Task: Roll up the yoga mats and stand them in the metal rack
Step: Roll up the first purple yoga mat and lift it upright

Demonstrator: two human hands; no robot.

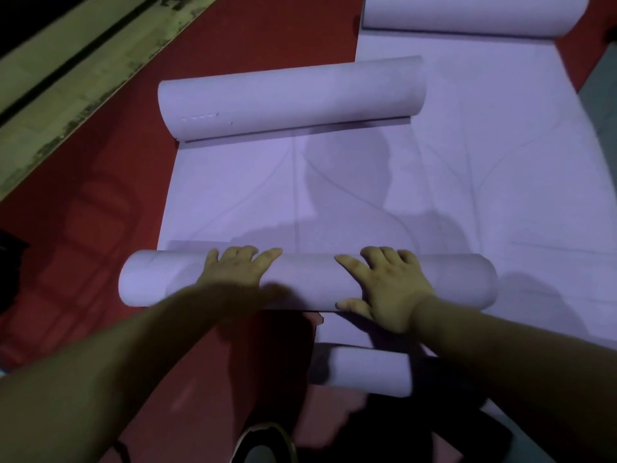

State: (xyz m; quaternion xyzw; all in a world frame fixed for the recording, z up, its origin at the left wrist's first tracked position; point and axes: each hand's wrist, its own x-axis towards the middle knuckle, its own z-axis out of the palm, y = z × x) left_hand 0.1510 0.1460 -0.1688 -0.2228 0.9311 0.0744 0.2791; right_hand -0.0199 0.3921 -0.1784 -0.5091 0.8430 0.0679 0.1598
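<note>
A lilac yoga mat (267, 198) lies on the red floor, curled into a roll at its far end (290, 95). Its near end is rolled into a tube (307, 282) lying across the view. My left hand (238, 267) rests on top of this tube left of centre, fingers spread over it. My right hand (387, 282) presses on the tube right of centre, fingers draped forward and thumb at the near side. A second lilac mat (500, 155) lies flat to the right, with a roll at its far end (467, 11) and a short roll at its near end (370, 370). No metal rack is visible.
Red floor (100, 212) surrounds the mats on the left. A pale wooden strip with a dark track (66, 71) runs diagonally at the upper left. My shoe (263, 442) shows at the bottom centre. A dark object (10, 259) sits at the left edge.
</note>
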